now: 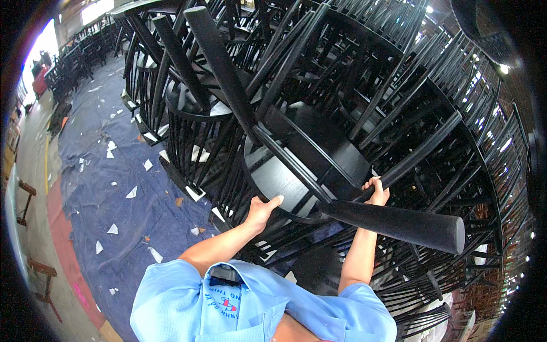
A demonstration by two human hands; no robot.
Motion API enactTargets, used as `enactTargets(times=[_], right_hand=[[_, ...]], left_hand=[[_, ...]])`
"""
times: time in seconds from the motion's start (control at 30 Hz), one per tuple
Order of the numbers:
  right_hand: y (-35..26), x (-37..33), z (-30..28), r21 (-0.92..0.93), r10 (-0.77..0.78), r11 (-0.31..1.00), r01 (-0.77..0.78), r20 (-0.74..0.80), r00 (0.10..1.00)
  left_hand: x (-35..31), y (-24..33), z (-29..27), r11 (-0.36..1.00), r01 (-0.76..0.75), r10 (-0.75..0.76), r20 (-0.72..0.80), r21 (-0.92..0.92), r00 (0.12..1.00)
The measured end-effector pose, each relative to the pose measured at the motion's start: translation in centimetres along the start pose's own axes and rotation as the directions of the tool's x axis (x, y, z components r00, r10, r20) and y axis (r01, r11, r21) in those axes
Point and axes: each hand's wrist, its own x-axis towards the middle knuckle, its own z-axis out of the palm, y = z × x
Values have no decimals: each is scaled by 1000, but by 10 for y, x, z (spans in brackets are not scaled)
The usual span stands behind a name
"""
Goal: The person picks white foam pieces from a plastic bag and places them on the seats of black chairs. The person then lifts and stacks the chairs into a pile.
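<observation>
**Upturned black chair, both hands gripping it**

We've got a black wooden chair [279, 179] mid-frame, upside down and tilted, seat underside facing us. It's at the near edge of a dense cluster of similar black chairs.

Left hand [263, 212]: closed on the near-left rim of the seat, thumb over the underside, fingers out of sight below. Right hand [378, 192]: fingers curled at the chair's right side. We can't tell whether it has the seat rim or the base of a leg.

One thick round leg [399, 219] angles out to our right, its end toward us; another leg [219, 68] runs up and left. A thin stretcher [290, 165] crosses over the seat between them. We can't tell whether the chair touches those below.

Beyond, left: a second upturned chair [196, 105], legs up. Spindle-backs [399, 285] fill the right side.

Floor, left: blue tarp [97, 182] with white scraps [131, 192] scattered on it, then a reddish strip [65, 239] along its outer edge. We're wearing a light blue shirt [171, 302], forearms bare.
</observation>
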Motion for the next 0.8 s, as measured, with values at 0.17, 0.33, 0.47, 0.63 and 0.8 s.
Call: enactTargets(times=[0.17, 0.33, 0.47, 0.63, 0.8], right_hand=[[9, -4, -2, -80, 12, 997, -12, 3, 1000], [20, -2, -8, 11, 52, 999, -52, -2, 999], [30, 3, -11, 4, 79, 997, -79, -30, 996], [24, -2, -2, -26, 70, 997, -70, -14, 997], [24, -2, -15, -57, 147, 987, -148, -32, 989]], left_hand=[[9, -15, -11, 993, 34, -26, -75, 111, 997], [3, -13, -4, 997, 13, -9, -58, 76, 998], [10, -13, -3, 996, -55, 57, -31, 69, 998], [5, -12, 0, 996, -85, 84, -81, 1, 993], [10, -22, -8, 985, -55, 57, -7, 164, 998]])
